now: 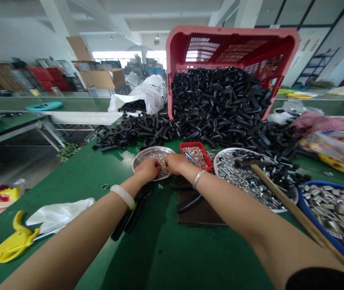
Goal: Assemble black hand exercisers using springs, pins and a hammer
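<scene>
My left hand (148, 169) is at the near left of a round metal dish (134, 160) that holds many small metal pieces (156, 155). Its thumb and fingers are drawn together over the pieces. From the other side, my right hand (176, 163) reaches into the same dish, fingers curled downward. Whatever either hand pinches is too small or hidden to make out. Just right of the dish sits a red tray (208, 162) of small metal pins. A black-handled tool (133, 215) lies below my left wrist. Beneath my right forearm are a brown board (200, 215) and a curved black handle (189, 203).
A tipped red crate (169, 72) spills black plastic parts (220, 96) across the back. To the right stand a white basin (280, 210) of bolts, a hammer (268, 183) across it, and a blue basin (303, 205) of metal sleeves. A yellow-handled tool (17, 241) lies left.
</scene>
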The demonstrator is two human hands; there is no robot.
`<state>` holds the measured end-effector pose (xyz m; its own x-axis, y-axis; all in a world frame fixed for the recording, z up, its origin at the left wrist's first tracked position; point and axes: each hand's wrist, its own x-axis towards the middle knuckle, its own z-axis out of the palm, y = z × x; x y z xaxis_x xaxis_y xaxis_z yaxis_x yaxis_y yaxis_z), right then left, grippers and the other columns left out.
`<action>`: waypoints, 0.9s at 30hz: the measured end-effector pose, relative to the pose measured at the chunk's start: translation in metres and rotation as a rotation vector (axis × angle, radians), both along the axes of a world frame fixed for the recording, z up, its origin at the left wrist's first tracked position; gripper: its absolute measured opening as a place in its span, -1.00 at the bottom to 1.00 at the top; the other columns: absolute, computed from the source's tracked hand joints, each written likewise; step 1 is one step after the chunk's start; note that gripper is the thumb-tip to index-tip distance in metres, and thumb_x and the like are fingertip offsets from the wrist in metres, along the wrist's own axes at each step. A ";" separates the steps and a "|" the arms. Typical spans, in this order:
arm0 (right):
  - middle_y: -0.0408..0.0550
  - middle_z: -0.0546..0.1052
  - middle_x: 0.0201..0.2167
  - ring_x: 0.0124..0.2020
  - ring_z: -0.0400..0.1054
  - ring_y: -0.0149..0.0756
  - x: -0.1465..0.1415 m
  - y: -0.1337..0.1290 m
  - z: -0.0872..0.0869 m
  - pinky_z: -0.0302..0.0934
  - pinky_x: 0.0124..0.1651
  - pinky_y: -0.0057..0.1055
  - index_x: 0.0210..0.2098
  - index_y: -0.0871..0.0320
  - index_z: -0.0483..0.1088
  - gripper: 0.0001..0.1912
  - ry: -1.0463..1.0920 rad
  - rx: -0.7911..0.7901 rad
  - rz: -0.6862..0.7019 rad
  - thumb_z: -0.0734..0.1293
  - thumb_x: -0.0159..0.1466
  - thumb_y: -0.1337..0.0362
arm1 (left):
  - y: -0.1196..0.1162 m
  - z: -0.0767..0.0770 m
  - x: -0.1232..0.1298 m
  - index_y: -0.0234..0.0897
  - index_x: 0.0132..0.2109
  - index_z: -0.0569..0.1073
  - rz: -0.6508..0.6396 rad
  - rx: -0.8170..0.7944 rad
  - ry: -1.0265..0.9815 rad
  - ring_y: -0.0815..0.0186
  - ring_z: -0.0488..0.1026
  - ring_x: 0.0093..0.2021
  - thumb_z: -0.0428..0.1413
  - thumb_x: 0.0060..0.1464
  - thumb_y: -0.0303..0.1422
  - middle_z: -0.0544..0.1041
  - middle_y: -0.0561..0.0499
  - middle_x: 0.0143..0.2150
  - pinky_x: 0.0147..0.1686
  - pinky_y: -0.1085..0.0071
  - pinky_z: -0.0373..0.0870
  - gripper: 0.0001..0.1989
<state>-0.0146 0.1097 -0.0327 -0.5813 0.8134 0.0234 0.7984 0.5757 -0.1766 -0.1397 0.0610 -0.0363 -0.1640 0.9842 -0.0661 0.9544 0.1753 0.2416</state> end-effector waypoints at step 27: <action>-0.05 0.53 -0.35 -0.28 0.37 -0.30 0.163 -0.078 -0.039 0.21 -0.18 -0.38 -0.32 0.15 0.44 -0.84 0.528 0.273 -0.223 0.23 0.15 0.38 | -0.037 -0.013 0.100 -0.19 -0.24 0.38 -0.378 0.181 -0.092 0.29 0.39 -0.24 -0.04 0.08 -0.32 0.46 0.02 -0.19 -0.32 0.41 0.26 -0.86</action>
<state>0.1487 0.0321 -0.0720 -0.2525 0.8377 0.4842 0.7496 0.4858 -0.4496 -0.0395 0.0242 -0.0488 0.2090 0.9710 0.1159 0.9165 -0.2358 0.3231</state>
